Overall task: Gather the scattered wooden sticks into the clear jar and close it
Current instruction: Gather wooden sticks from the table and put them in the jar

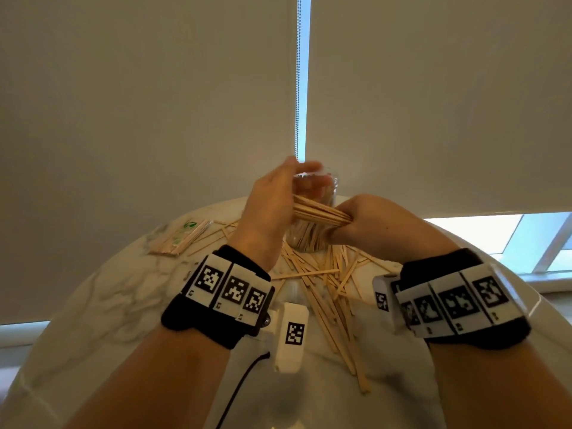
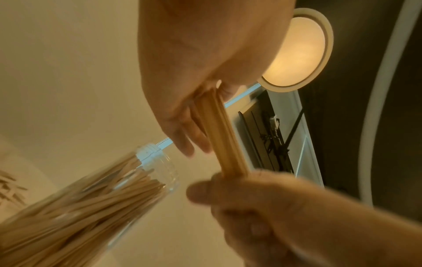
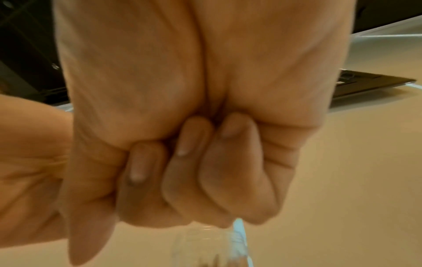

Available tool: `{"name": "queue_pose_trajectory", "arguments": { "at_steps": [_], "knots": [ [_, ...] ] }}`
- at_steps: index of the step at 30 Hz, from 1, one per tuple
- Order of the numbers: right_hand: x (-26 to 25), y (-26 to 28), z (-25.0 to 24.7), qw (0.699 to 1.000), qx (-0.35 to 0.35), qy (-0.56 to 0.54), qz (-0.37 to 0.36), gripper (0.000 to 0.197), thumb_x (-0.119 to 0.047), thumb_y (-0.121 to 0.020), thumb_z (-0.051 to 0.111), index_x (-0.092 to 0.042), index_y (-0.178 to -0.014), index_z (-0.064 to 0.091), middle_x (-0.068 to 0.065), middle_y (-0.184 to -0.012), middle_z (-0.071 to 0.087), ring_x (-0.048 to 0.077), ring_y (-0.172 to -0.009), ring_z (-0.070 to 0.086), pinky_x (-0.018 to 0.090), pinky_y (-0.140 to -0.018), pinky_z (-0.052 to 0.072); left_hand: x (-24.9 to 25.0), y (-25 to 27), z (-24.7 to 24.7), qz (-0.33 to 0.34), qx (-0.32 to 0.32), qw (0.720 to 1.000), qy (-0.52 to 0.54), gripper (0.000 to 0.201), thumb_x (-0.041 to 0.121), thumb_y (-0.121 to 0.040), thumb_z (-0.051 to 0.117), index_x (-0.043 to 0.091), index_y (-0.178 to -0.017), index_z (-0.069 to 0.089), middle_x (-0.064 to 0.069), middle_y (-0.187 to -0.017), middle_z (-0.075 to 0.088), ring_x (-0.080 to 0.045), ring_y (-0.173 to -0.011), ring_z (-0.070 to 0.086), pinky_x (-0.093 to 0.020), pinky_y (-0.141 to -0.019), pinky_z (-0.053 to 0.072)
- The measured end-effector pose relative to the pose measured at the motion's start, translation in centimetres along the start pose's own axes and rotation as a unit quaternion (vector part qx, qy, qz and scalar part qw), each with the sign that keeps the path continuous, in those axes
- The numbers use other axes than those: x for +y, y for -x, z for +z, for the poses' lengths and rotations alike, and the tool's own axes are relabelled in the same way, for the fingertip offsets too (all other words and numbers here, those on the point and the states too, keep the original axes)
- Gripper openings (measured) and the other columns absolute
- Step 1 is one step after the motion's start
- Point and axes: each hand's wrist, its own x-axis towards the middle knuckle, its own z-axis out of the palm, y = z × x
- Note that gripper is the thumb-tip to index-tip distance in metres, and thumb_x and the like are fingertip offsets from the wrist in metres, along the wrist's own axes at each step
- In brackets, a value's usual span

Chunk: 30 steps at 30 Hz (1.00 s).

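A clear jar (image 1: 329, 188) (image 2: 114, 198) stands lidless on the marble table, packed with wooden sticks. In front of it both hands hold a tight bundle of sticks (image 1: 318, 213) (image 2: 228, 144) level in the air. My right hand (image 1: 371, 224) (image 3: 182, 144) grips one end in a fist. My left hand (image 1: 272, 199) (image 2: 194, 72) takes the other end between thumb and palm, its fingers held fairly straight near the jar's rim (image 3: 205, 243). Several loose sticks (image 1: 328, 289) lie scattered on the table below the hands.
A sealed packet of sticks (image 1: 179, 236) lies at the table's back left. The round marble table (image 1: 108, 289) ends just behind the jar, in front of drawn window blinds with a bead chain (image 1: 298, 72). No lid is in view.
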Motion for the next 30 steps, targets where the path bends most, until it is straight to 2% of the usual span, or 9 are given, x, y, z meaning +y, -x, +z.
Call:
{"name": "queue_pose_trajectory", "arguments": {
  "at_steps": [3, 5, 8, 11, 14, 18, 24, 28, 30],
  "knots": [
    [-0.7, 0.1, 0.1, 0.999, 0.011, 0.047, 0.000, 0.006, -0.035, -0.087, 0.069, -0.029, -0.088, 0.071, -0.008, -0.066, 0.062, 0.005, -0.061, 0.057, 0.022, -0.058, 0.041, -0.8, 0.3, 0.3, -0.029, -0.041, 0.997, -0.060, 0.047, 0.040, -0.106, 0.037, 0.010, -0.105, 0.074, -0.005, -0.095, 0.077, -0.022, -0.090, 0.074, -0.036, -0.079, 0.058],
    [-0.4, 0.2, -0.5, 1.000, 0.004, 0.019, 0.005, 0.011, -0.037, -0.086, 0.071, -0.028, -0.080, 0.072, -0.007, -0.059, 0.060, 0.006, -0.055, 0.054, 0.021, -0.053, 0.037, -0.9, 0.2, 0.2, -0.038, -0.040, 0.996, -0.075, 0.044, 0.042, -0.104, 0.043, 0.011, -0.101, 0.074, -0.003, -0.093, 0.077, -0.018, -0.085, 0.074, -0.033, -0.071, 0.060],
    [-0.2, 0.5, -1.1, 0.999, -0.030, -0.039, 0.009, 0.023, -0.040, -0.082, 0.076, -0.025, -0.067, 0.067, -0.006, -0.054, 0.058, 0.003, -0.044, 0.050, 0.018, -0.046, 0.037, -1.2, -0.2, -0.2, 0.048, -0.016, 0.982, -0.180, 0.038, 0.046, -0.095, 0.058, 0.014, -0.082, 0.075, 0.004, -0.073, 0.074, 0.001, -0.051, 0.060, -0.019, -0.049, 0.045],
    [-0.2, 0.7, -1.4, 0.995, -0.045, -0.084, -0.006, 0.026, -0.050, -0.078, 0.077, -0.025, -0.080, 0.068, -0.009, -0.053, 0.058, -0.004, -0.036, 0.047, 0.009, -0.035, 0.032, -2.0, -0.3, -0.4, 0.084, -0.003, 0.980, -0.180, 0.032, 0.040, -0.089, 0.070, 0.015, -0.069, 0.070, 0.011, -0.049, 0.057, 0.002, -0.037, 0.045, -0.015, -0.045, 0.034],
    [0.1, 0.9, -1.8, 0.991, -0.015, -0.129, -0.040, 0.034, -0.062, -0.080, 0.065, -0.032, -0.095, 0.072, -0.009, -0.058, 0.060, -0.003, -0.041, 0.048, 0.015, -0.044, 0.036, -2.9, -1.1, -1.2, 0.056, 0.048, 0.991, -0.115, 0.033, 0.040, -0.087, 0.072, 0.011, -0.071, 0.070, 0.006, -0.050, 0.056, -0.005, -0.041, 0.045, -0.025, -0.048, 0.037],
    [0.4, 0.5, -1.3, 0.988, 0.069, -0.120, -0.062, 0.031, -0.063, -0.090, 0.054, -0.041, -0.088, 0.076, 0.000, -0.056, 0.056, 0.011, -0.049, 0.047, 0.025, -0.053, 0.037, -3.9, -1.5, -1.2, 0.048, 0.080, 0.990, -0.106, 0.034, 0.042, -0.093, 0.064, 0.012, -0.081, 0.076, 0.004, -0.055, 0.060, -0.007, -0.043, 0.045, -0.028, -0.051, 0.043],
    [1.8, 0.3, -1.6, 0.988, 0.065, -0.130, -0.054, 0.033, -0.053, -0.094, 0.057, -0.035, -0.074, 0.076, 0.007, -0.056, 0.050, 0.006, -0.041, 0.036, 0.021, -0.045, 0.032, -4.7, -1.2, -0.4, -0.031, 0.015, 0.996, -0.086, 0.045, 0.048, -0.099, 0.049, 0.014, -0.091, 0.078, 0.003, -0.064, 0.064, -0.009, -0.054, 0.052, -0.029, -0.056, 0.046],
    [2.7, 0.6, -1.9, 0.985, 0.067, -0.160, -0.020, 0.037, -0.053, -0.092, 0.060, -0.044, -0.058, 0.071, 0.004, -0.054, 0.047, 0.009, -0.039, 0.034, 0.027, -0.048, 0.034, -3.4, -2.4, -0.4, -0.084, 0.015, 0.992, -0.089, 0.052, 0.054, -0.102, 0.033, 0.019, -0.109, 0.071, -0.001, -0.094, 0.075, -0.019, -0.086, 0.069, -0.032, -0.071, 0.054],
    [2.9, 0.8, -2.3, 0.978, 0.093, -0.186, -0.008, 0.031, -0.052, -0.092, 0.061, -0.041, -0.066, 0.074, 0.009, -0.059, 0.048, 0.010, -0.040, 0.034, 0.027, -0.048, 0.035, -2.6, -3.9, -0.8, -0.078, 0.062, 0.994, -0.037, 0.029, 0.032, -0.104, 0.045, 0.018, -0.124, 0.059, -0.003, -0.110, 0.071, -0.020, -0.099, 0.066, -0.033, -0.076, 0.055]
  ]
}}
